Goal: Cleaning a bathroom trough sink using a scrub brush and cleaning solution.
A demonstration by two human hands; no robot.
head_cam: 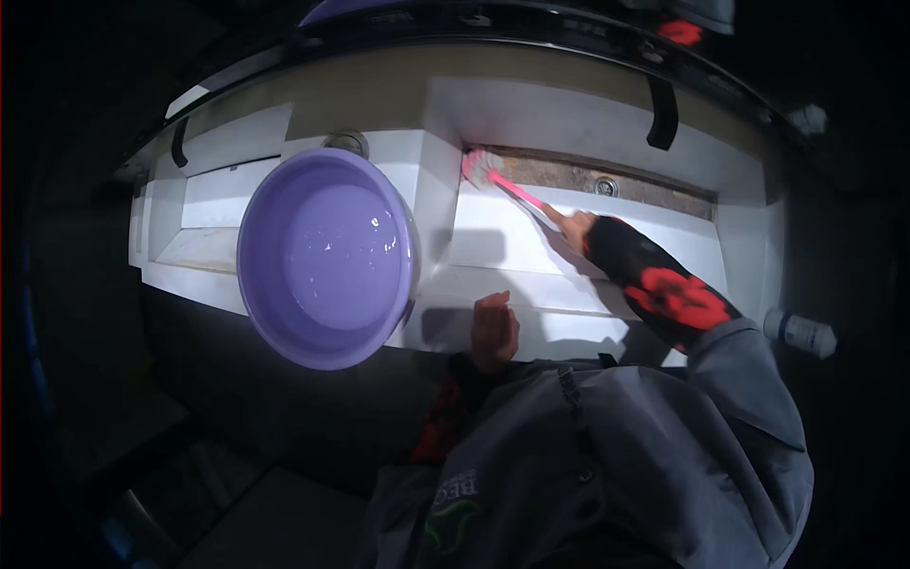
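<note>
My right hand (577, 226) grips the pink handle of a scrub brush (517, 190), with the index finger stretched along it. The pale, blurred brush head rests in the far left corner of a white recessed compartment (540, 238). There it meets a brown, stained strip (554, 169) running along the back of the floor. A round metal fitting (606, 186) sits in that strip. My left hand (494, 331) is at the compartment's front ledge, close to my body, its fingers bent and close together. Nothing shows in it, though its palm side is partly hidden.
A large purple basin (338, 256) with clear liquid stands left of the compartment, overhanging the front edge. Behind it is a round metal fitting (347, 142). Black straps (662, 114) hang from the back wall. A white bottle (800, 333) lies at the right.
</note>
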